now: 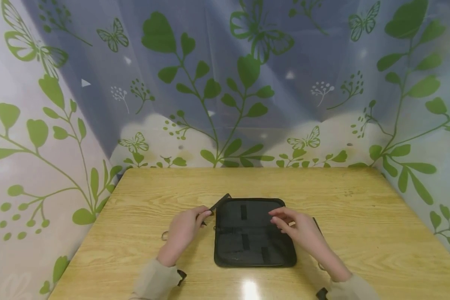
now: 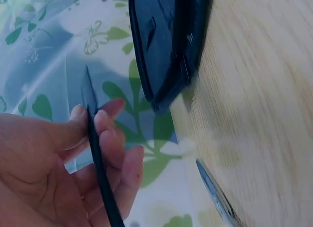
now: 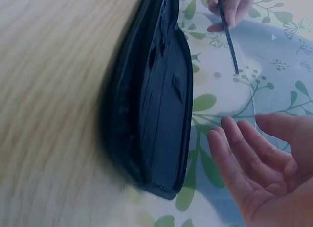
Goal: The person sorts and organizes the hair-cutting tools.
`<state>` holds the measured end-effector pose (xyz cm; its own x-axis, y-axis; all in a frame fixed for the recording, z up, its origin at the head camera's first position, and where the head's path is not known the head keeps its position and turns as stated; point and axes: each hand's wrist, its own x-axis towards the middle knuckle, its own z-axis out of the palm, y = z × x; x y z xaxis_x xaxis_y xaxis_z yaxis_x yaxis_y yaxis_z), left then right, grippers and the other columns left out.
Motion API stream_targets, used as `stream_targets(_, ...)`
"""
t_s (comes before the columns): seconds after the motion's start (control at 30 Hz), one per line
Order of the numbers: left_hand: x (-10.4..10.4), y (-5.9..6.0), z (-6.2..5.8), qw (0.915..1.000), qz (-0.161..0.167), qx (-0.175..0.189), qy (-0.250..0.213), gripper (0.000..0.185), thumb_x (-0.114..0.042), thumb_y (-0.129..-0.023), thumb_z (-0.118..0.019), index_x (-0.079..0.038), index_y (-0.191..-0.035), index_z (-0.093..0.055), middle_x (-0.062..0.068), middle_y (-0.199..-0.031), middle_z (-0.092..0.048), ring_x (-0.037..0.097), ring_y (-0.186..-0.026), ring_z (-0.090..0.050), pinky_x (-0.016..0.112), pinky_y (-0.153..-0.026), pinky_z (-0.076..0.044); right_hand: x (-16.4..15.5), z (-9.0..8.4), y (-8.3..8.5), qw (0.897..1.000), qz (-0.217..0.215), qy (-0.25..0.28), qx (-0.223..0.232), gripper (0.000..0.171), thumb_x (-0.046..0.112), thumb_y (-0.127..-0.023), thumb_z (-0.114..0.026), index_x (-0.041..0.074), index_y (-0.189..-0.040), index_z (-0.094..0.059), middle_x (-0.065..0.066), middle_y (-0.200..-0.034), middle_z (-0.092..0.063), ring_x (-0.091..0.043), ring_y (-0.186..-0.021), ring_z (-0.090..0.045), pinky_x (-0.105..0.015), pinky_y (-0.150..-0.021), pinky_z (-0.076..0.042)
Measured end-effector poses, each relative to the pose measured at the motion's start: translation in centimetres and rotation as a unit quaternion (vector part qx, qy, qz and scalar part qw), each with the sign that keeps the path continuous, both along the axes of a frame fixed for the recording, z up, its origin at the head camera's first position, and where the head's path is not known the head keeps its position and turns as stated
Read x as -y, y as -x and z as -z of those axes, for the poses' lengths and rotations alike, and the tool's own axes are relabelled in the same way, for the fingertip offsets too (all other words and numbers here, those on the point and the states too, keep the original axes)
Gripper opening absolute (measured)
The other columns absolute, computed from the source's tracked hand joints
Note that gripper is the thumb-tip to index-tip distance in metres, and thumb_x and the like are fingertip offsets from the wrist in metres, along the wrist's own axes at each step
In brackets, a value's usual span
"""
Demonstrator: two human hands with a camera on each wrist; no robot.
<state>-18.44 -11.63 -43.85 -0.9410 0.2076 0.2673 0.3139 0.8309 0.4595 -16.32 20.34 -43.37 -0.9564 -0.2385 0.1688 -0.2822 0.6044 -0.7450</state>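
- Head view: high, facing forward and down over the pale wooden table (image 1: 360, 216).
- Wrist views: close, low; both share the flat black fabric case (image 2: 166, 46).

Black case (image 1: 255, 233) on light wood-grain table (image 1: 360, 216) — white curtain (image 1: 60, 125), green leaves, butterflies.

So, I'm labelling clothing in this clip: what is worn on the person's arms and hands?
Both hands, left hand and right hand, are bare. Beige sleeves reach the wrists, each with a small black strap or clip at the cuff.
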Motion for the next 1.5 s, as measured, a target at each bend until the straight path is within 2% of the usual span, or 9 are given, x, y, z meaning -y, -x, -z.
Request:
stream_targets(0.1,-0.9,-0.1,-0.2,0.9996,0.024,-0.014,-0.002,0.02,-0.027,-0.101,-0.062,-0.014,-0.103,-0.077,-0.006,-0.065,-0.065,0.005,-0.053,-0.052,0.028,-0.053,-0.044,0.6,-0.3,0.2,1.0,-0.007,0.027,0.007,0.027,0.023,-0.1,-0.066,0.009,-0.122,-0.07,-0.008,-0.107,-0.075,-0.028,-0.085,-0.072,-0.03,-0.069,-0.06)
stream_targets(0.2,-1.8,-0.2,-0.4,0.9978,0.058,-0.031,0.004,0.019,-0.027,-0.1,-0.063,-0.015,-0.103,-0.078,-0.004,-0.067,-0.067,0.004,-0.054,-0.054,0.029,-0.058,-0.048,1.3,-0.4,0.3,0.998,-0.019,0.053,0.016,0.03,0.023,-0.101,-0.065,0.006,-0.125,-0.068,-0.015,-0.11,-0.073,-0.032,-0.087,-0.073,-0.033,-0.072,-0.061)
stream_targets(0.37,-3.4,-0.4,-0.8,0.9927,0.119,-0.017,0.0,0.019,-0.027,-0.098,-0.065,-0.016,-0.102,-0.08,0.0,-0.074,-0.072,0.003,-0.057,-0.057,0.023,-0.055,-0.046,2.1,-0.4,0.5,0.996,-0.028,0.076,0.027,0.033,0.026,-0.102,-0.063,0.004,-0.127,-0.066,-0.019,-0.112,-0.071,-0.03,-0.088,-0.073,-0.03,-0.073,-0.06)
stream_targets(0.47,-4.1,-0.5,-0.9,0.9899,0.142,-0.006,0.002,0.019,-0.027,-0.098,-0.065,-0.015,-0.102,-0.08,0.001,-0.08,-0.074,0.002,-0.057,-0.057,0.021,-0.055,-0.046,2.3,-0.2,0.6,0.996,-0.032,0.083,0.03,0.034,0.028,-0.102,-0.062,0.005,-0.126,-0.067,-0.02,-0.112,-0.071,-0.026,-0.086,-0.074,-0.029,-0.073,-0.06)
stream_targets(0.77,-4.8,-0.8,-0.6,0.988,0.153,0.019,0.002,0.02,-0.029,-0.098,-0.065,-0.018,-0.102,-0.08,-0.001,-0.086,-0.076,-0.002,-0.057,-0.056,0.02,-0.057,-0.047,2.3,0.4,0.3,0.992,-0.065,0.097,0.056,0.033,0.028,-0.1,-0.065,0.001,-0.12,-0.069,-0.022,-0.11,-0.071,-0.025,-0.083,-0.074,-0.034,-0.071,-0.061)
stream_targets(1.0,-4.9,-0.9,-0.3,0.9864,0.163,0.022,0.004,0.019,-0.031,-0.098,-0.065,-0.02,-0.1,-0.08,-0.004,-0.088,-0.076,-0.004,-0.057,-0.056,0.019,-0.058,-0.047,2.3,0.7,0.1,0.989,-0.092,0.099,0.064,0.027,0.021,-0.098,-0.068,-0.001,-0.114,-0.072,-0.023,-0.103,-0.072,-0.032,-0.08,-0.074,-0.037,-0.07,-0.061)
stream_targets(1.23,-5.0,-1.0,-0.2,0.9829,0.183,0.023,0.007,0.016,-0.028,-0.098,-0.066,-0.019,-0.099,-0.08,-0.005,-0.085,-0.075,-0.005,-0.056,-0.054,0.018,-0.057,-0.046,2.2,0.6,0.0,0.987,-0.092,0.097,0.087,0.023,0.013,-0.096,-0.07,-0.002,-0.113,-0.073,-0.02,-0.096,-0.074,-0.025,-0.075,-0.074,-0.037,-0.068,-0.061)
stream_targets(1.5,-5.1,-1.1,-0.3,0.9796,0.198,0.035,-0.002,0.016,-0.025,-0.098,-0.067,-0.018,-0.099,-0.08,-0.004,-0.085,-0.076,-0.004,-0.056,-0.056,0.018,-0.056,-0.046,2.3,0.6,-0.1,0.99,-0.095,0.075,0.069,0.019,0.011,-0.095,-0.07,-0.001,-0.11,-0.074,-0.015,-0.094,-0.074,-0.02,-0.073,-0.072,-0.036,-0.067,-0.06)
